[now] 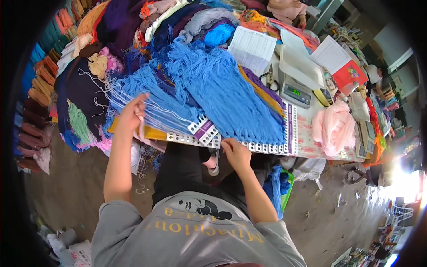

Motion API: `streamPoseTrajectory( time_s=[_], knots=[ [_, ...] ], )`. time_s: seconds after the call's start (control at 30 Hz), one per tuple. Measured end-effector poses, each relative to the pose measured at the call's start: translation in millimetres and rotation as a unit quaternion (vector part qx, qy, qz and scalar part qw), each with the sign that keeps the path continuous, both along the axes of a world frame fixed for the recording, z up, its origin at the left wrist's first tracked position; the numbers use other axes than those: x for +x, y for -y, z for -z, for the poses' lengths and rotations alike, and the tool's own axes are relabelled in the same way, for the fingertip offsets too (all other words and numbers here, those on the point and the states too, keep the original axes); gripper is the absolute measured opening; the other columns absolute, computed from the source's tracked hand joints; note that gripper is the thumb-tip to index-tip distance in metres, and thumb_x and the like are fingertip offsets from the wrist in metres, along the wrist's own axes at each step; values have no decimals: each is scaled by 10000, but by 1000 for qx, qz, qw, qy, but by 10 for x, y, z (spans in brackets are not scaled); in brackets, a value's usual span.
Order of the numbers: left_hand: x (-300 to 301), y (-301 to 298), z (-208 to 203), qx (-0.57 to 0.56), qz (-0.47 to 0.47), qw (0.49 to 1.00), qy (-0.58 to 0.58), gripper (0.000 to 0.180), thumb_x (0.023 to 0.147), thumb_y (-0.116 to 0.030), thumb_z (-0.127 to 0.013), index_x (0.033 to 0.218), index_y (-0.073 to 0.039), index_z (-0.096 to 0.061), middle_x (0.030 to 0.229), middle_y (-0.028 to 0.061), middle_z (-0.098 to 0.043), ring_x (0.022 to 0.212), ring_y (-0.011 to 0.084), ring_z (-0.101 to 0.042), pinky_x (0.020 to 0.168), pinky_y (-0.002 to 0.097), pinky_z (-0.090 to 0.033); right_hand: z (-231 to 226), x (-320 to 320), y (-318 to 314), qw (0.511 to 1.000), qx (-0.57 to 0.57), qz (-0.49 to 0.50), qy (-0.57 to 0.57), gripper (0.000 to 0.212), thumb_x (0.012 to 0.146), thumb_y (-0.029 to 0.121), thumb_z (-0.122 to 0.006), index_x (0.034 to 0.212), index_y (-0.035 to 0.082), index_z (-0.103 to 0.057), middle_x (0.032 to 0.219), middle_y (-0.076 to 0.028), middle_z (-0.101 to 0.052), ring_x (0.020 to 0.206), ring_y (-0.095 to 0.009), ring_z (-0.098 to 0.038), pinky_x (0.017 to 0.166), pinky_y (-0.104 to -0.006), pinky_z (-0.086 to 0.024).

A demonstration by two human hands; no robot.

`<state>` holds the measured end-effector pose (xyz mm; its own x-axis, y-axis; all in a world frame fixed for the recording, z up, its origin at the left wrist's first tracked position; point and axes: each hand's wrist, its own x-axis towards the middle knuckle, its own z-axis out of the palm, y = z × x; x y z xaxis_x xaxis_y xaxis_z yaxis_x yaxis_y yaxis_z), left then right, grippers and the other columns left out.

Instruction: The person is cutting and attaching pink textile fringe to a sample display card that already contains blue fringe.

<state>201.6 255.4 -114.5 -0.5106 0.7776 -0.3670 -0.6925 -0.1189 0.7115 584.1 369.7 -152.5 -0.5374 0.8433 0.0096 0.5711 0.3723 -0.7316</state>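
A white and purple punched thread card (pixel 204 130) lies tilted at the table's front edge, with pale blue threads (pixel 164 111) fanning from it toward the left. Over these strands is my left hand (pixel 132 113), its fingers curled closed around some of the pale thread. My right hand (pixel 237 154) is pinched closed at the card's lower right corner; what sits between its fingertips is too small to make out. A thin strand hangs beside those fingertips. Behind the card, large bundles of blue thread (pixel 227 93) are looped onto more punched cards (pixel 267 148) along the edge.
Heaped skeins (pixel 111 26) cover the left and back. To the right are black scissors (pixel 269 79), a digital scale (pixel 296 94) with a white tray, paper sheets (pixel 252 49) and a pale pink skein (pixel 334 127). Another person (pixel 287 11) is at the far side.
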Motion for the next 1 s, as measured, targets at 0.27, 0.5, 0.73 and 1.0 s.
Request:
streamPoseTrajectory(
  time_s=[0.27,0.5,0.73,1.0],
  knots=[
    [1270,-322,-96,-139,186,856,-462,197,883,-225,-557,896,-29,-580,734,4,-594,480,53,-466,407,214,-360,0,48,-58,980,-104,14,-171,156,876,126,-572,958,2,-620,697,-14,-602,639,-70,-548,590,-211,-425],
    [2011,-480,275,-98,173,729,-656,118,783,-139,-625,812,-26,-609,693,128,-605,620,242,-590,598,331,-446,-88,217,-21,961,-104,68,-249,133,876,99,-581,943,-7,-624,698,-25,-599,632,-64,-533,582,-208,-425],
    [2436,-552,311,-102,248,655,-706,174,803,-237,-614,837,-66,-625,807,132,-595,746,322,-593,635,396,-450,115,133,-86,969,-75,72,-224,144,848,105,-606,938,-6,-630,740,-77,-637,663,-100,-565,621,-240,-456],
    [1473,-103,-338,72,244,963,-84,177,880,-236,-556,871,-63,-590,856,32,-600,443,10,-311,395,177,-250,-33,30,3,994,25,48,-97,240,747,245,-678,899,64,-637,759,-51,-609,700,-196,-596,624,-300,-464]
  ],
)
